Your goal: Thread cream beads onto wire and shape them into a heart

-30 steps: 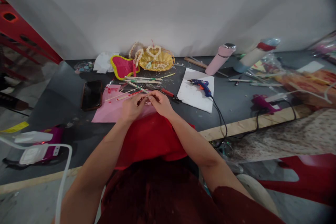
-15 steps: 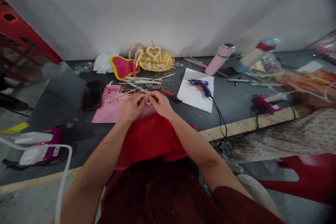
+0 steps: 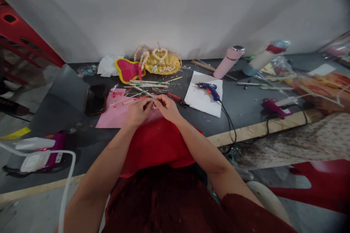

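Observation:
My left hand and my right hand meet over the front of the table, fingertips pinched together. Between them is a small pale piece, mostly covered by the fingers and too small to name. Beneath the hands lies a pink sheet, and a red cloth covers my lap. Thin sticks, several of them, are scattered just beyond my fingers. Red-handled pliers rest right behind my right hand.
A blue glue gun lies on a white pad, its cord running off the front edge. Farther back are a yellow basket with beaded loops, a pink tray and a pink bottle. A phone lies left; another person's arm is right.
My hands stay almost in place, with only a slight shift of the fingers around the small piece. Nothing else has visibly moved on the table.

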The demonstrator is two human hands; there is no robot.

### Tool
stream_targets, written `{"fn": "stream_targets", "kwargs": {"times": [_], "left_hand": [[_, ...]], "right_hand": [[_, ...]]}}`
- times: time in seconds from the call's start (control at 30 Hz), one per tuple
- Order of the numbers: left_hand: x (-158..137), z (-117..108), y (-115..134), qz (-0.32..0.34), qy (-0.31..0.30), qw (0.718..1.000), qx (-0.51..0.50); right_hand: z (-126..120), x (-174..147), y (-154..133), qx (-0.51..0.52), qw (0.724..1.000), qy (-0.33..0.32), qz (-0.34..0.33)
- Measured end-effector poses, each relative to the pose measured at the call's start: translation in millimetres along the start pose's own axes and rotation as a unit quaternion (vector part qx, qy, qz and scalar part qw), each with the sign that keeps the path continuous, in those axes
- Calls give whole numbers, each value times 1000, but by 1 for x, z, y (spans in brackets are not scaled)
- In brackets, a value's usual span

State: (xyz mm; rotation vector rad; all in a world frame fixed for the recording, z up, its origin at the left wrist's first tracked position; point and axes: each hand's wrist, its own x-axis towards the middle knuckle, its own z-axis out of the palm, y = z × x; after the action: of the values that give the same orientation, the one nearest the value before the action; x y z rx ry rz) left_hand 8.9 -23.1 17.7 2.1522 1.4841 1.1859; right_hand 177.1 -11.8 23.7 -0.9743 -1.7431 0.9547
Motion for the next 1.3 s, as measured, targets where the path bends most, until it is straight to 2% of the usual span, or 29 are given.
{"fn": "stream_targets", "kwargs": {"times": [0.33,0.57,1.0,1.17,1.3], "left_hand": [[0,1,-1,-1,-24,1000,-17],[-1,1,1,-14,-10,1000,-16],[1,-1,4,-33,-7,999,-13],[2,-4,8,-51,-22,998,-12],[4,-7,9,-71,-4,997,11]], "right_hand": [[-1,-1,1,-36,999,1,-14],[-1,-1,0,-37,999,5,-13],[3,2,3,71,997,-23,10],[2,3,5,31,999,-14,0],[-7,5,5,-9,1000,24,-4]]}}
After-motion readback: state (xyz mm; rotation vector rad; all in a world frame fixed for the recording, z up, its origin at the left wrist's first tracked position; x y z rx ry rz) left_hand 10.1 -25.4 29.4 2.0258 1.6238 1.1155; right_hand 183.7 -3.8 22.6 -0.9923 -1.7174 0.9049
